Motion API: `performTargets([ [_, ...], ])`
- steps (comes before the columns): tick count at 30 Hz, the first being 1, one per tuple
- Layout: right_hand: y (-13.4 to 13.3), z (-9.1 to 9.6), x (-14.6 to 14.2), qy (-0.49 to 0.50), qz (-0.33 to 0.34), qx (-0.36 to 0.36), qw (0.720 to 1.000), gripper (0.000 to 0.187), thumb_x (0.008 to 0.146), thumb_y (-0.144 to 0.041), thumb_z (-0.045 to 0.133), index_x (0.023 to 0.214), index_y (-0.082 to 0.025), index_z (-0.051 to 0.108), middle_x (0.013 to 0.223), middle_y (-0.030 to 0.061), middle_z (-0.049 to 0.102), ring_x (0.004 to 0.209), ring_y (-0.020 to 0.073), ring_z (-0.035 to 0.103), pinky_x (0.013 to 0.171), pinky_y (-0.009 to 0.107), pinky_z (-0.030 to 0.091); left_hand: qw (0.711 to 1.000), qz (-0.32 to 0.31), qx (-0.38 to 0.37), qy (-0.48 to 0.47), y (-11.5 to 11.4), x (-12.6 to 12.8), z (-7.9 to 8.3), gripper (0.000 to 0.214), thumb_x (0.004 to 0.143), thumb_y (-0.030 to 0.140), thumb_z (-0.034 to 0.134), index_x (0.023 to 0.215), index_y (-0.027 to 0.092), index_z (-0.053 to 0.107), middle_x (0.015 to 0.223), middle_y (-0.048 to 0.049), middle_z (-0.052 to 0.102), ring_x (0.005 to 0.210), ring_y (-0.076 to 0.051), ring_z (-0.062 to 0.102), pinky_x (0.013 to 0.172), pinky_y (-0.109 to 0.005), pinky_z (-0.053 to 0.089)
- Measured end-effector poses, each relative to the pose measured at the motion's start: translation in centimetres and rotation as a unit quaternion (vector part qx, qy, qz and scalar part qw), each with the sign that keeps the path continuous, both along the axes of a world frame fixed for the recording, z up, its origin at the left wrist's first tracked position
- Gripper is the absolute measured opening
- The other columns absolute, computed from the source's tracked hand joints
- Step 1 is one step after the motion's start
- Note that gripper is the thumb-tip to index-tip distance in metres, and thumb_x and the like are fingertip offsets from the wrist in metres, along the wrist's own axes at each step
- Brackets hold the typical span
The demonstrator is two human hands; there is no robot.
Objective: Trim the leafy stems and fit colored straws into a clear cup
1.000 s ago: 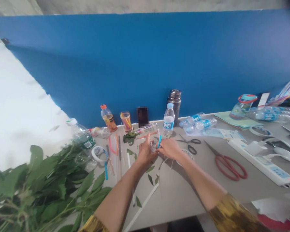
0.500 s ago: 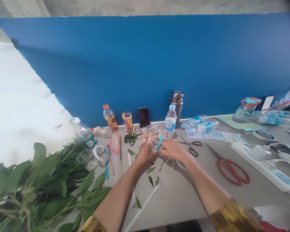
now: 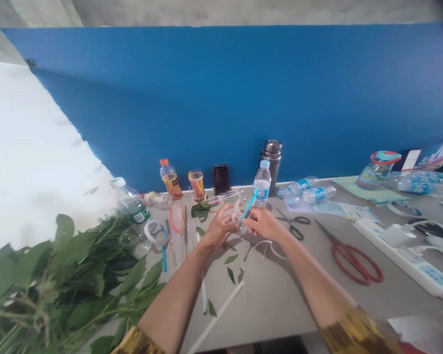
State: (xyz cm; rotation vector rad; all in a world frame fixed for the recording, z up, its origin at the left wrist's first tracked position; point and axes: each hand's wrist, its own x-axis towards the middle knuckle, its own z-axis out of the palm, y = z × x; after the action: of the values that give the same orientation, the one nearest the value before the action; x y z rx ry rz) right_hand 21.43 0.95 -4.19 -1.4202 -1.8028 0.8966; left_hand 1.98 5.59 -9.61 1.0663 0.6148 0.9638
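My left hand (image 3: 220, 228) is closed around a small clear plastic piece (image 3: 237, 214), perhaps part of a cut bottle; the fingers cover much of it. Between the fingertips of my right hand (image 3: 265, 224) is the lower end of a blue straw (image 3: 250, 206), which slants up to the right, against the clear piece. Whether the straw is fixed to that piece I cannot tell. Just behind the hands stands a water bottle (image 3: 261, 186) with a blue cap. Loose green leaves (image 3: 231, 259) and a white strip (image 3: 221, 314) lie on the table below them.
Leafy branches (image 3: 77, 285) fill the left side. Black-handled scissors (image 3: 297, 226) and red-handled scissors (image 3: 354, 260) lie right of my hands, beside a white power strip (image 3: 406, 255). A thermos (image 3: 272, 162), a juice bottle (image 3: 171, 182) and a cup of straws (image 3: 197, 187) stand along the blue partition (image 3: 221, 98).
The blue straw has risen and tilted further right, with more of its length showing. My left hand has turned slightly around the clear piece. Both hands stay close together.
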Motion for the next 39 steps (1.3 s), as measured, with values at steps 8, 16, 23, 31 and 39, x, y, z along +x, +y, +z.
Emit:
performTargets([
  [8, 0.0, 0.2, -0.5, 0.094, -0.032, -0.021, 0.995, 0.007, 0.088, -0.024, 0.067, 0.086, -0.02, 0.063, 0.056, -0.0042, 0.067, 0.044, 0.0115, 0.059, 0.048, 0.02, 0.046, 0.998, -0.042, -0.011, -0.051, -1.2, 0.6, 1.4, 0.069, 0.065, 0.027, 0.095, 0.128, 0.017, 0.069, 0.122, -0.0144, 0.073, 0.104, -0.025, 0.07, 0.093, -0.04, 0.052],
  [16, -0.3, 0.6, -1.0, 0.1, -0.051, -0.027, 0.993, 0.008, 0.089, -0.025, 0.067, 0.087, -0.019, 0.063, 0.058, -0.0031, 0.069, 0.045, 0.0107, 0.059, 0.047, 0.019, 0.045, 0.999, -0.022, -0.002, -0.043, -1.0, 0.6, 1.0, 0.068, 0.065, 0.028, 0.094, 0.127, 0.017, 0.07, 0.112, -0.0108, 0.075, 0.096, -0.022, 0.069, 0.092, -0.039, 0.049],
  [23, -0.7, 1.1, -1.2, 0.081, -0.057, -0.048, 0.994, 0.006, 0.091, -0.022, 0.066, 0.086, -0.017, 0.064, 0.055, -0.0031, 0.068, 0.042, 0.01, 0.059, 0.046, 0.018, 0.044, 1.0, -0.003, 0.01, -0.024, -0.7, 0.9, 0.3, 0.075, 0.063, 0.032, 0.094, 0.131, 0.016, 0.066, 0.111, -0.0129, 0.075, 0.096, -0.024, 0.069, 0.092, -0.039, 0.048],
  [31, -1.1, 1.7, -1.1, 0.063, -0.037, -0.045, 0.996, 0.006, 0.091, -0.021, 0.062, 0.088, -0.017, 0.065, 0.053, -0.0047, 0.067, 0.043, 0.0092, 0.058, 0.047, 0.017, 0.043, 1.0, 0.005, 0.011, -0.025, -0.9, 1.0, 0.4, 0.064, 0.061, 0.026, 0.093, 0.12, 0.014, 0.069, 0.109, -0.0123, 0.076, 0.101, -0.025, 0.07, 0.094, -0.039, 0.049],
  [39, -1.0, 1.3, -1.0, 0.068, -0.034, -0.048, 0.996, 0.011, 0.09, -0.026, 0.063, 0.085, -0.017, 0.064, 0.052, -0.0039, 0.066, 0.042, 0.0098, 0.057, 0.047, 0.019, 0.041, 1.0, 0.008, 0.015, -0.018, -1.0, 1.0, 0.6, 0.062, 0.062, 0.024, 0.092, 0.119, 0.016, 0.069, 0.108, -0.0107, 0.076, 0.101, -0.026, 0.07, 0.092, -0.038, 0.049],
])
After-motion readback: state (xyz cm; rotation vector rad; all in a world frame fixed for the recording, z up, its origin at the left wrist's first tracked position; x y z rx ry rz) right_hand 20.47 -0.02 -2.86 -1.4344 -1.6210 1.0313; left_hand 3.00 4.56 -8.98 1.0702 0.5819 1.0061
